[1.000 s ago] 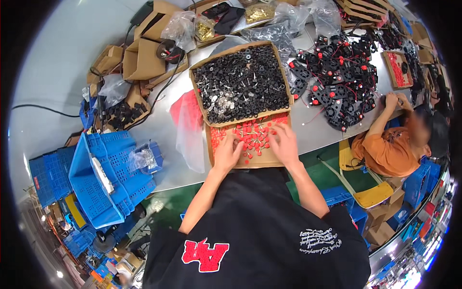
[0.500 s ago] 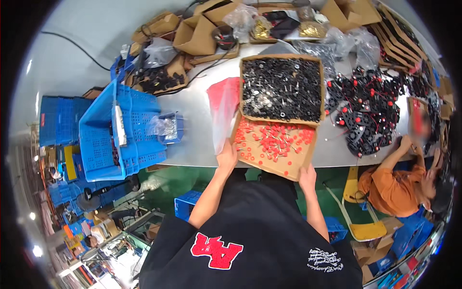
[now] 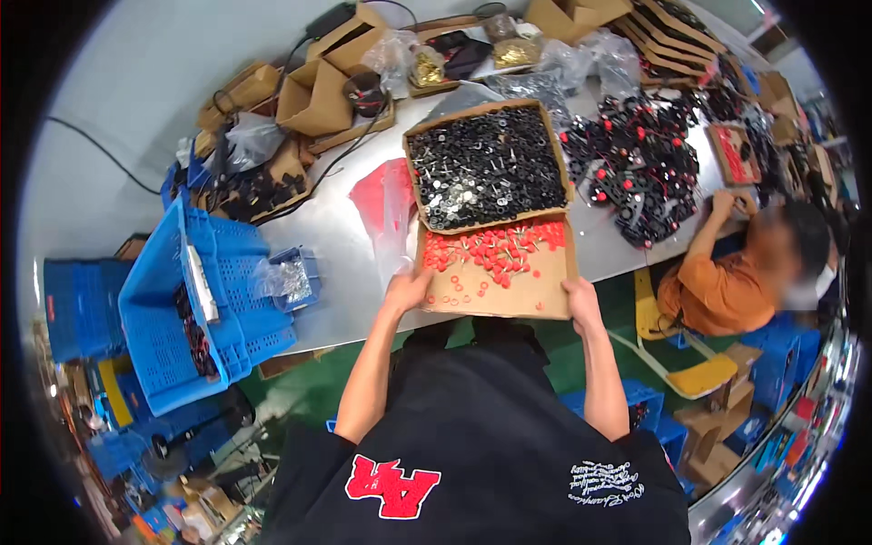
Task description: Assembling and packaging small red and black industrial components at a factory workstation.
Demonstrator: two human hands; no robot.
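A shallow cardboard tray [image 3: 509,303] juts out over the table's front edge. My left hand [image 3: 407,291] grips its near left corner and my right hand [image 3: 582,302] its near right side, fingers closed on the cardboard. Inside, small red caps [image 3: 500,250], some with metal pins, are heaped toward the far end, with a few red rings lying nearer me. Directly behind, a second cardboard box [image 3: 568,195] full of small black parts and silvery pieces meets or overlaps the tray's far edge. Left of it lies a clear plastic bag [image 3: 392,213] with something red in it.
A blue crate [image 3: 245,300] stands at the left, beside a small blue bin [image 3: 309,277]. Black-and-red assemblies [image 3: 640,173] are piled to the right. Cardboard boxes [image 3: 313,104] line the back. A co-worker in an orange top [image 3: 722,286] sits at the right.
The tray has turned squarer to me, and the red caps have slid toward its far end, baring its near part. My view has shifted; the co-worker's posture has changed.
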